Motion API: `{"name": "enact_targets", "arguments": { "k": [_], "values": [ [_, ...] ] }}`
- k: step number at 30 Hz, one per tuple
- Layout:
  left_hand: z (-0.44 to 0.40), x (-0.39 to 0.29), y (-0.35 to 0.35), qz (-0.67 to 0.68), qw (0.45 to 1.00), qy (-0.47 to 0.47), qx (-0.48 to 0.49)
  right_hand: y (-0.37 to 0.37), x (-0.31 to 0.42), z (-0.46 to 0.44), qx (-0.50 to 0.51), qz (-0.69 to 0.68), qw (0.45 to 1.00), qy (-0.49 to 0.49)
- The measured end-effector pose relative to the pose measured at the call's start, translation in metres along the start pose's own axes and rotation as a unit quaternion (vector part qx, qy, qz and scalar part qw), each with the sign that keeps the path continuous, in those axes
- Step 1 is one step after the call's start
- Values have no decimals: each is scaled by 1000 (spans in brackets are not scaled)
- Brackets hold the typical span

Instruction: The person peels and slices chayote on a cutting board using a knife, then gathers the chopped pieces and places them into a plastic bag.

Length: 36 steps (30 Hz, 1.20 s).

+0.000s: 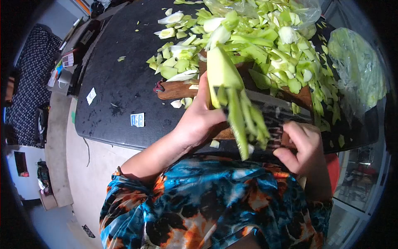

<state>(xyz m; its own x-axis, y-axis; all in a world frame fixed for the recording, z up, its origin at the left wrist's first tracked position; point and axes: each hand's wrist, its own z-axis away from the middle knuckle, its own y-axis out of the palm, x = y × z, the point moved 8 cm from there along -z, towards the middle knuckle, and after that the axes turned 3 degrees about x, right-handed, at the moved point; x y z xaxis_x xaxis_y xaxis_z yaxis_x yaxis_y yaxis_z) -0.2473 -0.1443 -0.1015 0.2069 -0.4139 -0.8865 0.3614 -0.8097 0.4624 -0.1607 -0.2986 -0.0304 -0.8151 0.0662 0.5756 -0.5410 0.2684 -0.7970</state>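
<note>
Green vegetable (224, 70), part-sliced, is held above the near edge of a black table (120, 87). Much looks cut: a heap of pieces (273, 62) covers the far right, spilling over a wooden board (176, 90); this chunk remains (the bag (360, 70) at right is hard to judge). Left hand (199, 120) fingers wrap the chunk; right hand (304, 143) fingers close round a blurred knife (284, 114). Print on the blue-and-white packet (137, 120), left, is unreadable.
</note>
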Motion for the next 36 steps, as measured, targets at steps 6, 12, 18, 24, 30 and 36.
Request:
{"name": "enact_targets", "arguments": {
  "k": [6,12,18,24,30,36],
  "values": [
    [1,-6,0,-143,989,25,13,6,20,1,7,112,991,-79],
    [4,-10,4,-127,992,15,12,4,16,-3,-2,136,988,-67],
    [3,-7,6,-91,996,-3,15,0,-6,-10,-18,121,992,-28],
    [3,-13,6,-107,994,5,-2,-2,-4,-13,-49,143,987,-63],
    [8,-16,11,-133,991,5,25,-7,-1,-12,-39,159,981,-107],
    [7,-13,14,-98,994,-26,36,-9,1,-13,-53,172,979,-100]
  ]
}}
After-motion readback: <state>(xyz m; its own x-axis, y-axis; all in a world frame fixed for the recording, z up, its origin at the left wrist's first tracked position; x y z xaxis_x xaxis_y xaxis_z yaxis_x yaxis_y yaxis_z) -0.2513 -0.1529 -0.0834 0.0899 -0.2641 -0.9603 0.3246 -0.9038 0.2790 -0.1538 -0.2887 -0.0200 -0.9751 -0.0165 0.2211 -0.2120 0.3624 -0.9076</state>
